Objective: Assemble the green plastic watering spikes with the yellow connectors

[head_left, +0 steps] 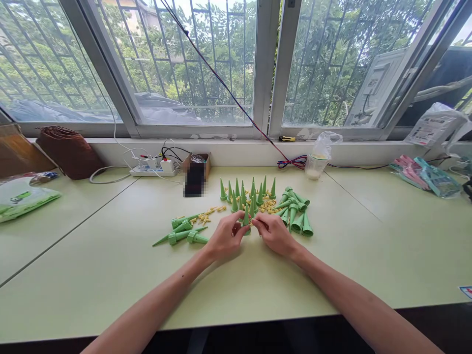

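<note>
Fingers of my left hand (229, 233) are closed around a green plastic cone spike (246, 217) that stands point up on the table. My right hand (275, 233) is pinched close against the right side of that spike; whatever sits between its fingertips is too small to make out. Behind both hands, several more green cone spikes (273, 188) stand upright. Small yellow plastic pieces (266, 206) are scattered among them. A pile of green spikes (293, 209) lies right of my right hand. Left of my left hand lie several green spikes with ribbed collars (180, 236) and more yellow pieces (207, 215).
The pale green table (110, 275) runs up to the windowsill. Along its back are a power strip (153, 170) with cables, a small box (204, 164), a plastic cup (316, 166) with a bag, and a cable bundle (291, 162). Pink and blue packaged items (427, 174) lie right.
</note>
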Motion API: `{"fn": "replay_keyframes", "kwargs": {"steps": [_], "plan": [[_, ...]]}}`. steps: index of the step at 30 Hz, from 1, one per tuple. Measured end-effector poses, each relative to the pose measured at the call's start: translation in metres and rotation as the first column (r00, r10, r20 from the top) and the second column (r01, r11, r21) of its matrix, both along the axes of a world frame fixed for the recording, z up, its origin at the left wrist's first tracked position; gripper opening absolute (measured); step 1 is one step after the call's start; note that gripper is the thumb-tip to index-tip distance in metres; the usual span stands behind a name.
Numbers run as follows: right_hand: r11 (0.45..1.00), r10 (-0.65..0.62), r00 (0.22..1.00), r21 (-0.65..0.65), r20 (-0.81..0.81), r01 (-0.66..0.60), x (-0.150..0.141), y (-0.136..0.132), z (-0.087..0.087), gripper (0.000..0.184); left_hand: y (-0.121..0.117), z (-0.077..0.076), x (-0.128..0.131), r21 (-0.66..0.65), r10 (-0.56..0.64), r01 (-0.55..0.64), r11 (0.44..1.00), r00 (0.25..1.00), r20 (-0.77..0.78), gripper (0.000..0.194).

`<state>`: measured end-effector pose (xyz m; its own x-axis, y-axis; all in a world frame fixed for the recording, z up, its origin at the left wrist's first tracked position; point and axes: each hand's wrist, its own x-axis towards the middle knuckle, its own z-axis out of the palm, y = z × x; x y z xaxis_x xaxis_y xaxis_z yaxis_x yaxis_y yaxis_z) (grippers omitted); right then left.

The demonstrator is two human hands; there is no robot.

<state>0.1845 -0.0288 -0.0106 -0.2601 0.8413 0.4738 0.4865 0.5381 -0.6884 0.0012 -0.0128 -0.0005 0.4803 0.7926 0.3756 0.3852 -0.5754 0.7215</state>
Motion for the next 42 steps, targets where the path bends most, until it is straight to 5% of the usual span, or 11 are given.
{"fn": "replay_keyframes", "kwargs": {"steps": [11, 22, 42], "plan": [[1.0, -0.029, 0.999, -0.012, -0.034, 0.029, -0.001, -0.001, -0.001, 0.016, 0.002, 0.001, 0.002, -0.135, 0.033, -0.016, 0.991, 0.992, 0.12, 0.014], [1.0, 0.006, 0.996, -0.022, -0.087, -0.008, -0.002, -0.001, -0.002, 0.024, 0.002, 0.009, 0.002, -0.407, 0.058, 0.057, 0.912, 0.963, 0.264, 0.033], [0.997, 0.028, 1.0, 0.067, 0.014, -0.029, 0.0, 0.002, -0.007, 0.011, 0.003, 0.006, 0.001, -0.417, 0.053, 0.044, 0.908, 0.975, 0.217, 0.034]]}}
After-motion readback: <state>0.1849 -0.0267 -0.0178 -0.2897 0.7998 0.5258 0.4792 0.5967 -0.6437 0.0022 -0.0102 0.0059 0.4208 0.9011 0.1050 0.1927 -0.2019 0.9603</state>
